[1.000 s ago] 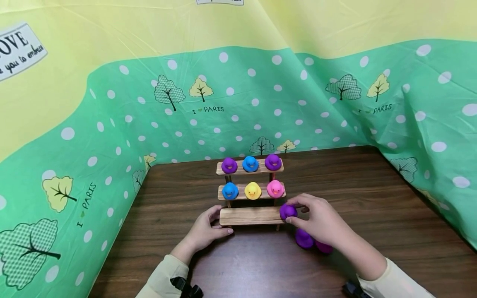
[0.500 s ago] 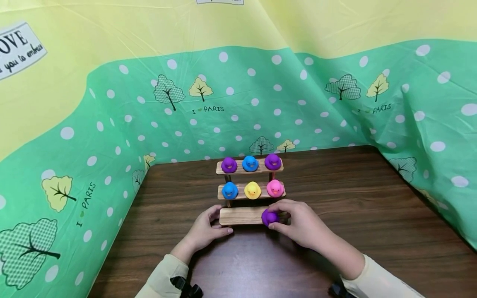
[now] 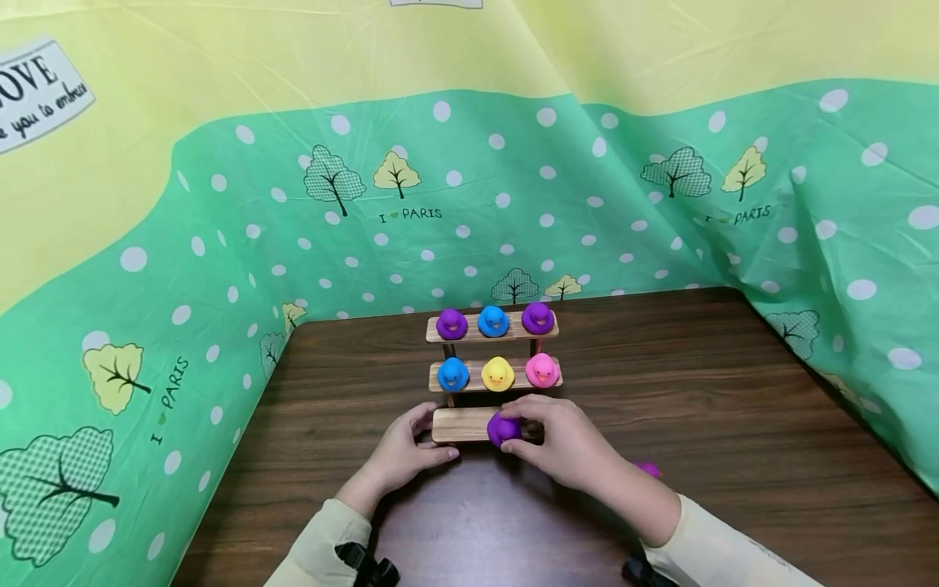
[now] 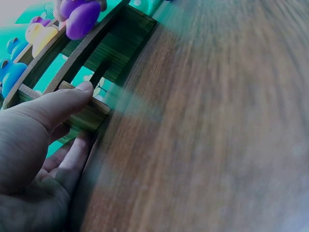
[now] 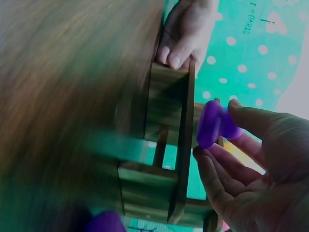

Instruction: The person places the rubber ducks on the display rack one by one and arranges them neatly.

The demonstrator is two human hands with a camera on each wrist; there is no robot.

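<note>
A three-tier wooden display stand (image 3: 464,425) stands on the table. My left hand (image 3: 407,444) grips its left end, with the thumb (image 4: 72,100) in front and the fingers behind the leg. My right hand (image 3: 563,436) pinches a purple rubber duck (image 3: 504,429) at the bottom tier, right of its middle. In the right wrist view that same purple duck (image 5: 210,124) sits between thumb and fingertips. Whether it touches the board I cannot tell. On the middle tier are a blue duck (image 3: 452,374), a yellow duck (image 3: 498,374) and a pink duck (image 3: 542,370).
The top tier carries a purple duck (image 3: 451,324), a blue duck (image 3: 493,321) and another purple duck (image 3: 538,319). Partly hidden behind my right forearm, a magenta duck (image 3: 649,470) lies on the dark wooden table (image 3: 734,391). A patterned green and yellow cloth (image 3: 499,187) surrounds the table.
My right hand has carried the purple duck leftward from the bottom tier's right end toward its middle. My left hand has kept its grip on the stand.
</note>
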